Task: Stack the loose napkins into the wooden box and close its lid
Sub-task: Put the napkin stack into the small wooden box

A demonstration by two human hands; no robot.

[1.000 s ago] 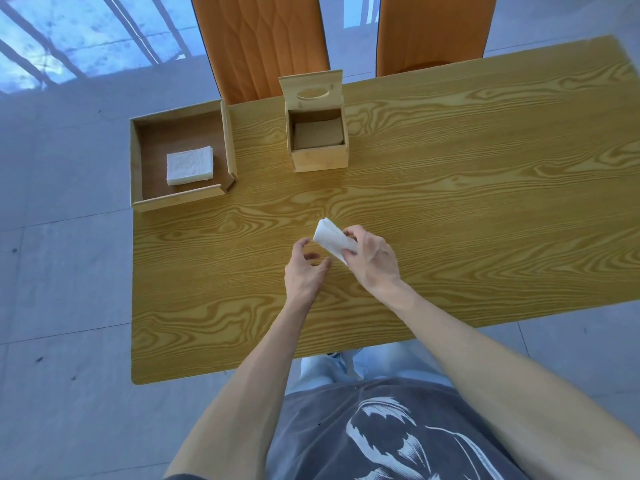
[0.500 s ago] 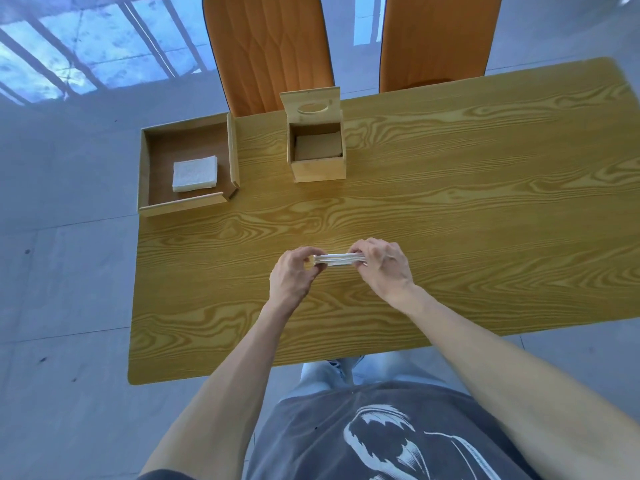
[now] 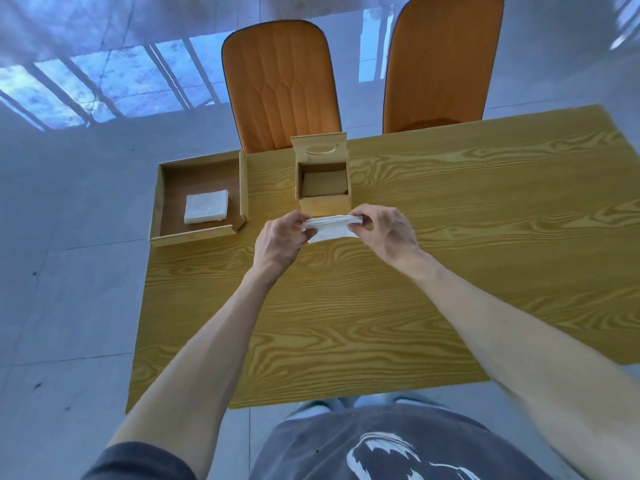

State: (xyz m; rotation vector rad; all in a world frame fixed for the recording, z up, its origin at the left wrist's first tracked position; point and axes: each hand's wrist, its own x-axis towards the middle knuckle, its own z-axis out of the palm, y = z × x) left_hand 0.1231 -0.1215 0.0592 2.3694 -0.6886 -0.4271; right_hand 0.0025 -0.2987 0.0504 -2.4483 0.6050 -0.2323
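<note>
A small stack of white napkins (image 3: 329,227) is held level between my left hand (image 3: 281,240) and my right hand (image 3: 388,233), each pinching one end. The stack hovers just in front of the wooden box (image 3: 323,188), which stands at the table's far edge. The box's lid (image 3: 319,149) is tipped up at the back, and the inside shows only a brown bottom. Another white napkin stack (image 3: 206,211) lies in a shallow wooden tray (image 3: 166,202) to the left of the box.
The wood-grain table (image 3: 450,254) carries the box and tray along its far side. Two orange chairs (image 3: 280,84) (image 3: 440,60) stand behind the table. Grey tiled floor surrounds the table, and the tray overhangs the table's left edge.
Both hands took hold of the napkin stack at its two ends and carried it from the table's middle forward, up to the front of the open box.
</note>
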